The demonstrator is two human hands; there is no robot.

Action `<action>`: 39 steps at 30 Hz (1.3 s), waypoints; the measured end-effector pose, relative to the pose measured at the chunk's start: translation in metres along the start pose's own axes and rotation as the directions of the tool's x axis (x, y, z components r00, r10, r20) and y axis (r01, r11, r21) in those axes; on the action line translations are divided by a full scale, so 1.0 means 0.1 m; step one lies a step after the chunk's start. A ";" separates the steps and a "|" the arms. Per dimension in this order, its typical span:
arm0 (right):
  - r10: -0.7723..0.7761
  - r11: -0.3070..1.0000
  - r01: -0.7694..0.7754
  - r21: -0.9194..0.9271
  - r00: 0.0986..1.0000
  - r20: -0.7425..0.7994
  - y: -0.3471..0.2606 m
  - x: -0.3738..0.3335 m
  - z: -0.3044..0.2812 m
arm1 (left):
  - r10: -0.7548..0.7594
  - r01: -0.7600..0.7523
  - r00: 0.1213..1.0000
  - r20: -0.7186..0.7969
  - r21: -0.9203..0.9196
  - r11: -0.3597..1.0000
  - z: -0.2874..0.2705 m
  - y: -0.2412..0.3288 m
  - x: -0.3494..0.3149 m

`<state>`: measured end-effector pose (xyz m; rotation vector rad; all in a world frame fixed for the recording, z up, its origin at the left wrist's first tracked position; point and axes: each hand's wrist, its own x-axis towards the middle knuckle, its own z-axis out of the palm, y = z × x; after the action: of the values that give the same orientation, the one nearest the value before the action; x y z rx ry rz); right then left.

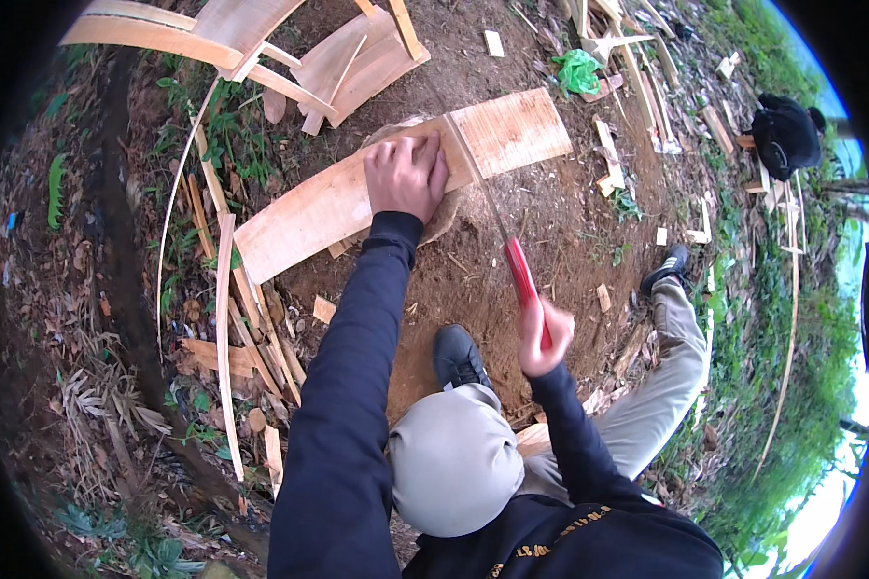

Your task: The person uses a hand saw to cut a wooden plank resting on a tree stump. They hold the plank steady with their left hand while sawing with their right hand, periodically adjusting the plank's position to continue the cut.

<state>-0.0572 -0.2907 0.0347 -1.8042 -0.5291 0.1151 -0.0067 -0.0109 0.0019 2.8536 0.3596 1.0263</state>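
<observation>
A wide wooden board [304, 217] lies across a stump [444, 224], mostly hidden beneath it. My left hand [406, 174] presses on top of the board near its middle, the fingers curled and close together at its far edge. Just right of that hand, the thin blade of a handsaw [521, 270] crosses the board from near to far. Its red handle is gripped in my right hand [543, 333], fingers wrapped round it. Whether the blade has cut into the wood cannot be made out.
Several boards [377, 68] are stacked at the far left. Long wooden strips [225, 338] lie on the left, and more scrap wood [647, 87] at the far right, by a green plastic bag [577, 72]. A black bag [787, 135] sits farther right. My shoe [459, 357] stands on bare soil.
</observation>
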 end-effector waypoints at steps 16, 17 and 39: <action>-0.031 0.999 0.030 -0.025 0.998 -0.049 -0.02 0.18 0.14 | 0.008 -0.008 1.000 0.010 0.033 0.999 0.03 0.02 0.01; -0.013 1.000 0.014 0.015 0.999 -0.031 -0.02 0.43 0.27 | 0.019 -0.019 1.000 0.004 0.037 0.999 0.04 0.02 0.00; 0.060 0.997 -0.058 0.047 0.997 -0.053 -0.14 0.17 0.13 | 0.002 -0.002 1.000 -0.007 0.020 1.000 0.03 0.01 0.00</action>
<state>-0.0509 -0.2693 0.0473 -1.7742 -0.4312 0.1172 -0.0046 -0.0121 -0.0007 2.8690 0.3701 1.0396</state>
